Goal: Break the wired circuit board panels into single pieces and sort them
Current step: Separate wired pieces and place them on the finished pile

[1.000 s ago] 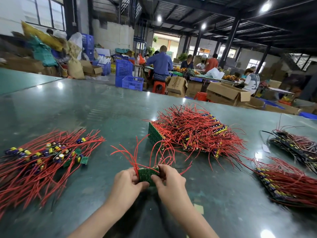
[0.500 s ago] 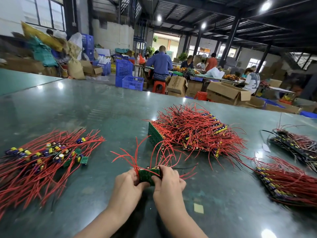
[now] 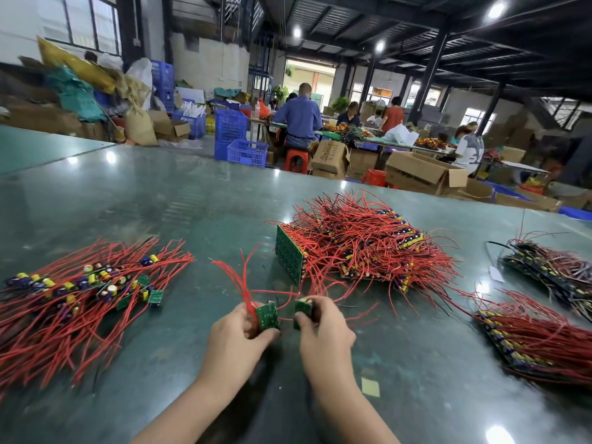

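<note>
Workshop noise fills the far end of the hall, where people sit at benches among blue crates and cardboard boxes. Up close, a wide green table carries everything. Near its front edge the left hand pinches a small green board piece between thumb and curled fingers, with red wires rising from it and fanning away from the person. Just to the right, the right hand grips a second board piece the same way, thumb on its near face. The two pieces stand apart, a narrow gap between them, with a thin red wire crossing that gap.

Beyond the hands and slightly right lies a big heap of unbroken panels, one green panel edge turned toward the hands, red wires bristling everywhere. Well off to the left of the left hand spreads a pile of single pieces, their wires lying roughly parallel, yellow and blue capacitors showing. Right of the right hand lie two more stacks of wired panels, one near and one farther. A small yellowish scrap lies on the table beside the right forearm.
</note>
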Available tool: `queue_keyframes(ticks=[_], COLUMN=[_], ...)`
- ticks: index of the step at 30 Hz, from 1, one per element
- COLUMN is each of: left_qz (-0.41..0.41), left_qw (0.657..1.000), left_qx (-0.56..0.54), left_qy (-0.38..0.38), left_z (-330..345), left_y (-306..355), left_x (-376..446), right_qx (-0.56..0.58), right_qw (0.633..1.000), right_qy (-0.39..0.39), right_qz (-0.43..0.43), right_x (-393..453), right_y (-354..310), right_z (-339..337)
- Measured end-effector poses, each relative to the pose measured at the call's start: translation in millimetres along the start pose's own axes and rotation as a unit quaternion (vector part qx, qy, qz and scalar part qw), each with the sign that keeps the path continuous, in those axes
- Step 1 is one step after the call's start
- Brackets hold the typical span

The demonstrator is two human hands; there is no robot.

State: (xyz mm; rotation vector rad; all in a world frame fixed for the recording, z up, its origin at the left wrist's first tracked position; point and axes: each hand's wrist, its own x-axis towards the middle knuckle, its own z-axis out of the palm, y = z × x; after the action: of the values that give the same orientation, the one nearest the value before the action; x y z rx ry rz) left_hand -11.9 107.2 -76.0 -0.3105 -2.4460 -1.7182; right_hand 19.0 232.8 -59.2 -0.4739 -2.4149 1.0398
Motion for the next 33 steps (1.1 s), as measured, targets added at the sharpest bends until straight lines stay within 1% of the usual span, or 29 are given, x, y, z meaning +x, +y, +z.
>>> queue_keyframes(ticks=[2,4,5,6,7,8,9,10,11,12,13,14,15,16,17,18,19,20,21,23,25,27,29,33], left_qz=[-0.009,-0.007,0.000,0.027,0.078,0.139,0.198,0.243,0.269,0.261,0.231,0.198,0.175,0.167,0.172,0.186,0.206,0.228,0.250,0.263,0.230,0.178,0.140,0.101], left_qw=[1.000,0.996,0.993,0.989,0.983,0.975,0.966,0.961,0.959,0.959,0.955,0.948,0.944,0.945,0.949,0.954,0.958,0.960,0.959,0.959,0.964,0.967,0.965,0.964], left_qx=[0.029,0.087,0.114,0.140,0.152,0.141,0.109,0.060,-0.014,-0.102,-0.186,-0.248,-0.279,-0.281,-0.264,-0.235,-0.200,-0.163,-0.129,-0.099,-0.130,-0.178,-0.214,-0.236], left_qy=[-0.002,-0.006,0.003,0.033,0.073,0.105,0.122,0.118,0.090,0.046,0.003,-0.026,-0.032,-0.025,-0.014,-0.005,0.003,0.012,0.023,0.028,0.002,-0.035,-0.050,-0.076], left_z=[-2.5,-1.1,-0.8,-0.9,-1.9,-3.5,-4.9,-5.0,-4.5,-4.0,-3.2,-2.5,-2.4,-2.8,-4.0,-5.3,-6.4,-6.4,-6.2,-7.3,-8.8,-8.4,-6.6,-10.7], left_y=[-7.4,-13.3,-12.7,-11.0,-9.4,-6.6,-2.9,-0.1,3.6,7.4,10.6,12.4,12.4,11.1,9.6,8.5,8.0,7.3,5.8,3.1,1.5,2.8,2.9,4.0], left_x=[6.7,10.2,10.4,10.3,10.0,9.2,6.9,3.4,-0.4,-3.4,-5.4,-5.4,-4.3,-2.0,0.0,2.1,3.7,4.8,5.6,6.6,6.2,4.8,4.7,6.6], right_qx=[0.100,0.221,0.275,0.320,0.358,0.388,0.415,0.435,0.449,0.457,0.461,0.461,0.454,0.439,0.407,0.353,0.283,0.224,0.187,0.164,0.151,0.141,0.128,0.126], right_qw=[0.995,0.975,0.960,0.944,0.929,0.916,0.905,0.896,0.889,0.884,0.878,0.872,0.872,0.877,0.891,0.915,0.939,0.951,0.954,0.952,0.952,0.955,0.959,0.959], right_qy=[0.016,-0.005,-0.019,-0.031,-0.042,-0.052,-0.061,-0.069,-0.081,-0.102,-0.129,-0.155,-0.173,-0.182,-0.177,-0.152,-0.113,-0.077,-0.053,-0.048,-0.058,-0.065,-0.073,-0.123], right_qz=[0.006,0.031,0.051,0.070,0.083,0.085,0.078,0.061,0.035,0.005,-0.023,-0.044,-0.058,-0.071,-0.092,-0.123,-0.160,-0.197,-0.227,-0.254,-0.261,-0.254,-0.242,-0.220], right_x=[5.3,8.9,10.5,11.1,10.9,10.2,9.1,7.4,5.5,3.3,0.6,-1.2,-1.9,-2.0,-1.8,-1.0,-0.2,0.5,0.5,1.1,2.9,6.4,8.4,9.3], right_y=[2.5,1.6,0.5,-0.2,-1.3,-3.2,-5.6,-7.3,-9.2,-10.7,-11.7,-12.5,-12.7,-12.5,-12.4,-11.4,-10.5,-10.0,-9.8,-8.4,-7.1,-5.4,-4.9,-5.3], right_z=[-10.2,-17.4,-19.2,-20.0,-20.2,-20.4,-21.2,-21.8,-22.1,-22.2,-22.0,-21.8,-22.1,-22.7,-23.7,-24.3,-25.1,-25.5,-25.7,-24.9,-26.0,-29.6,-32.2,-37.8])
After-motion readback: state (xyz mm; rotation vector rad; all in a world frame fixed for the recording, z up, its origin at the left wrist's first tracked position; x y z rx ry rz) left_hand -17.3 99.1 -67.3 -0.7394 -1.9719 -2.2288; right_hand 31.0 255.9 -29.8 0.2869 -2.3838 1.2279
